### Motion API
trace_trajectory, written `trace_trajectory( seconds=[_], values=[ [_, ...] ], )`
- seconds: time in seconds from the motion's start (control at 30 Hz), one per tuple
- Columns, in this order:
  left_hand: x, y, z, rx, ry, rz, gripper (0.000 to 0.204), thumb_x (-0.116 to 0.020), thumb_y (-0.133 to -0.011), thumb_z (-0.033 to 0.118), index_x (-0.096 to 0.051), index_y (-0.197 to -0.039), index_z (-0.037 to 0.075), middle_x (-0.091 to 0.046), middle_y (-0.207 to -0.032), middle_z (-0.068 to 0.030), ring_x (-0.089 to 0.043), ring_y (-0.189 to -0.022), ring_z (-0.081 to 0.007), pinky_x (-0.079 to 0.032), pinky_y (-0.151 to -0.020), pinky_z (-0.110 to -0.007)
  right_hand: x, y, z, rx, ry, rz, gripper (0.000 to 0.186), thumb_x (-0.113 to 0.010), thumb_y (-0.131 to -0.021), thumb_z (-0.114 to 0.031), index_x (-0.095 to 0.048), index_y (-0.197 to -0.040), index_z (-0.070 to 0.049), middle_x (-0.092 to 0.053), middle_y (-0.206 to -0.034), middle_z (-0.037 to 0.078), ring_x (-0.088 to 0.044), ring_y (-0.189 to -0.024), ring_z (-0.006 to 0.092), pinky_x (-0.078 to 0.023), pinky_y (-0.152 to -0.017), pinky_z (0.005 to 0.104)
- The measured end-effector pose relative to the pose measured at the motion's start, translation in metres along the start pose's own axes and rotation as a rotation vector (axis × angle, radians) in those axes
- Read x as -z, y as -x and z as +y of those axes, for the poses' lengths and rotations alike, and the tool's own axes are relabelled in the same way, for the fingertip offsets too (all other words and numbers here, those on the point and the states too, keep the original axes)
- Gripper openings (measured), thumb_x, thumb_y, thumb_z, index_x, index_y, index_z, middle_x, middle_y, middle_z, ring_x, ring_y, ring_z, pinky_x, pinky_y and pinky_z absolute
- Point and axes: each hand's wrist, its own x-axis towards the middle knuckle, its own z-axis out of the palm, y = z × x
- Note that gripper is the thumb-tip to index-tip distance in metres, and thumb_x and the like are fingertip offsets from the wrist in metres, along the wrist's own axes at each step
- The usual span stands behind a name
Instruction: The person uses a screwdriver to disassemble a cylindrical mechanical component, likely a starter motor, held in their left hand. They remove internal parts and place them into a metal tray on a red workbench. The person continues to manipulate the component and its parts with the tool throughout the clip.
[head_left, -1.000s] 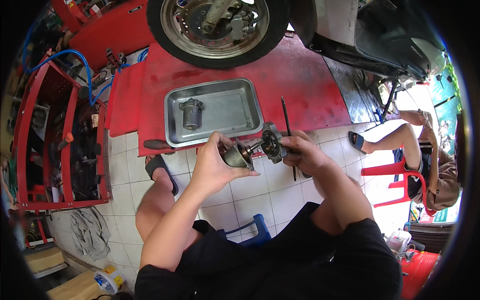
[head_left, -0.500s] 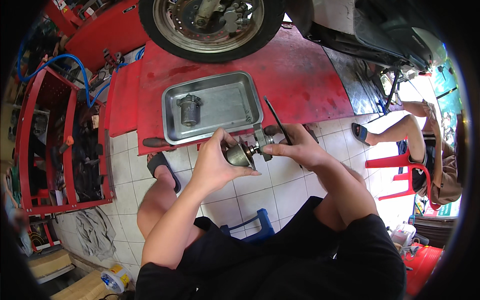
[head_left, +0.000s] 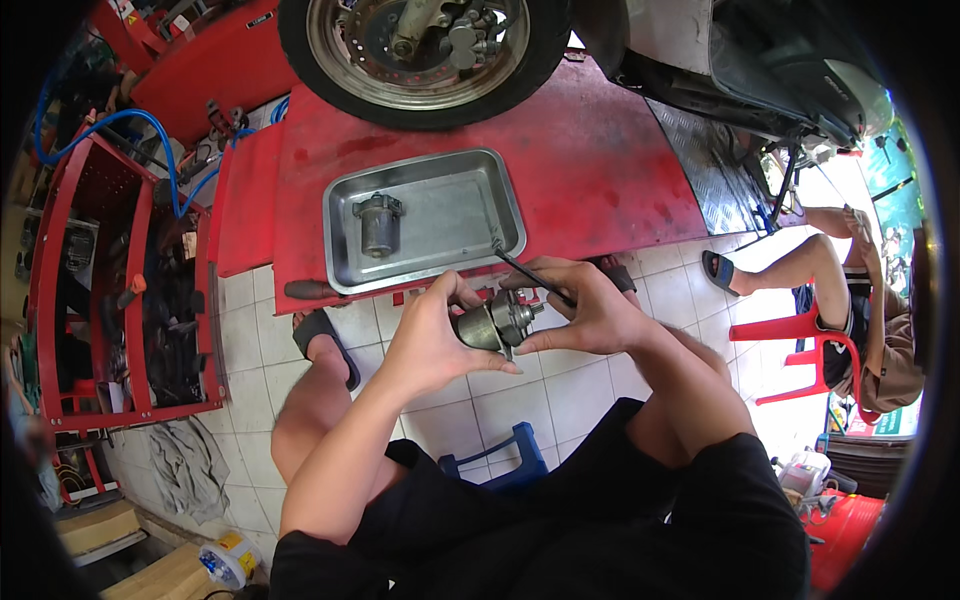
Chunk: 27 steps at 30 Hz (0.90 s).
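My left hand (head_left: 415,340) is wrapped round the grey metal housing of a small starter motor (head_left: 478,328), held level above the floor in front of the tray. At its right end sits the end cover (head_left: 513,314), with a short shaft sticking out toward my right hand (head_left: 595,310). The right thumb and fingers are curled close around that end. Between those fingers is also a thin dark screwdriver (head_left: 530,273), its tip over the tray's near right corner; its handle is hidden. A second starter motor (head_left: 379,228) stands in the metal tray (head_left: 334,240).
The tray rests on a red lift platform (head_left: 610,170), below a motorcycle's front wheel (head_left: 430,115). A dark-handled tool (head_left: 312,289) lies at the platform's near edge. Red shelving (head_left: 145,290) stands left; a blue stool (head_left: 525,455) is beneath me. At right a person sits on a red chair (head_left: 785,325).
The end cover, earlier apart from the housing with the shaft showing between, now sits against it. My right hand has turned, and the screwdriver tip has swung down and left to the tray corner.
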Motion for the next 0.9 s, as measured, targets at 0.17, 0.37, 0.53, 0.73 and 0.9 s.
trace_trajectory(
  seconds=[0.17,0.37,0.53,0.73,0.9],
  values=[
    [-0.004,-0.002,-0.002,-0.021,-0.028,-0.020,0.077,-0.102,-0.043,0.030,-0.053,-0.096,0.004,-0.063,-0.092,-0.0083,-0.063,-0.088,-0.0213,-0.052,-0.082,-0.035,-0.006,0.000,0.009,0.105,0.147,0.026,0.070,-0.092,-0.062,-0.013,-0.064,-0.125,0.002,-0.065,-0.114,0.016,-0.063,-0.105,0.0295,-0.049,-0.091,0.0380],
    [-0.009,-0.001,-0.002,-0.099,-0.146,0.044,0.075,-0.101,-0.043,0.030,-0.054,-0.095,0.003,-0.068,-0.092,-0.0119,-0.067,-0.085,-0.0284,-0.053,-0.079,-0.037,-0.008,0.004,0.014,0.109,0.188,0.093,0.068,-0.093,-0.063,-0.017,-0.065,-0.122,0.003,-0.064,-0.108,0.017,-0.064,-0.098,0.0314,-0.051,-0.085,0.0384],
    [-0.009,-0.001,0.003,-0.104,-0.177,0.092,0.074,-0.102,-0.045,0.029,-0.053,-0.095,0.003,-0.068,-0.092,-0.0108,-0.067,-0.083,-0.0241,-0.054,-0.077,-0.034,-0.015,0.006,0.011,-0.015,0.156,0.139,0.067,-0.092,-0.066,-0.024,-0.065,-0.120,0.004,-0.064,-0.102,0.016,-0.061,-0.083,0.0261,-0.047,-0.070,0.0362],
    [-0.011,0.000,0.000,-0.195,-0.364,0.143,0.071,-0.100,-0.046,0.028,-0.055,-0.094,0.003,-0.070,-0.097,-0.0140,-0.071,-0.086,-0.0319,-0.056,-0.075,-0.037,-0.015,0.005,0.019,0.015,0.149,0.157,0.063,-0.092,-0.067,-0.026,-0.066,-0.116,0.004,-0.064,-0.095,0.014,-0.058,-0.078,0.0225,-0.044,-0.065,0.0347],
    [-0.013,0.000,-0.013,-0.544,-0.560,0.279,0.061,-0.095,-0.050,0.022,-0.057,-0.094,0.004,-0.071,-0.100,-0.0129,-0.071,-0.086,-0.0320,-0.056,-0.070,-0.039,-0.018,0.005,0.017,0.016,0.074,0.204,0.061,-0.092,-0.069,-0.029,-0.066,-0.112,0.005,-0.063,-0.090,0.012,-0.057,-0.076,0.0209,-0.044,-0.065,0.0332]
  ],
)
